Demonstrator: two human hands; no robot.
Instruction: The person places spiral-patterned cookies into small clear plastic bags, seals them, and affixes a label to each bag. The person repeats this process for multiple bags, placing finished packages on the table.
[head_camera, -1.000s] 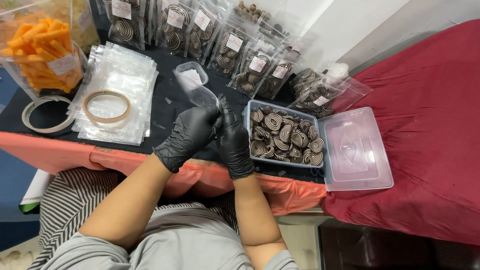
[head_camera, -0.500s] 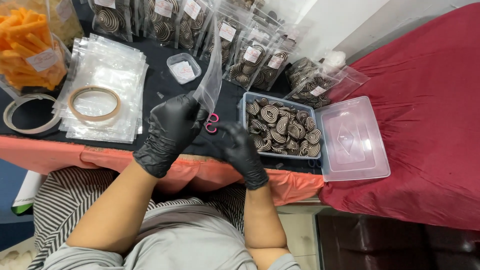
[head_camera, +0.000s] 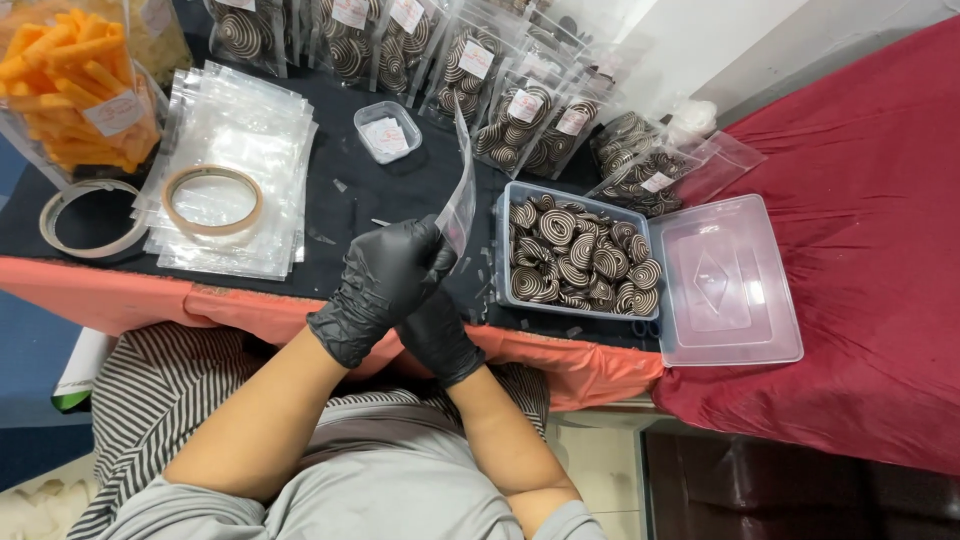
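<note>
Both my hands wear black gloves and meet near the table's front edge. My left hand pinches the lower end of an empty clear plastic pouch, which stands upright above it. My right hand sits just below and behind the left one. Its fingers are hidden, so I cannot tell what it grips. Just right of the pouch is an open clear tub filled with brown-and-cream spiral cookies.
The tub's lid lies to its right on a red cloth. A stack of empty pouches with a tape roll on it lies at left, beside another roll. Filled cookie packets, a small tub and an orange snack bag stand behind.
My hands have drawn back toward the table's front edge with the pouch held upright. The pink-handled item seen between my hands half a second ago is out of sight.
</note>
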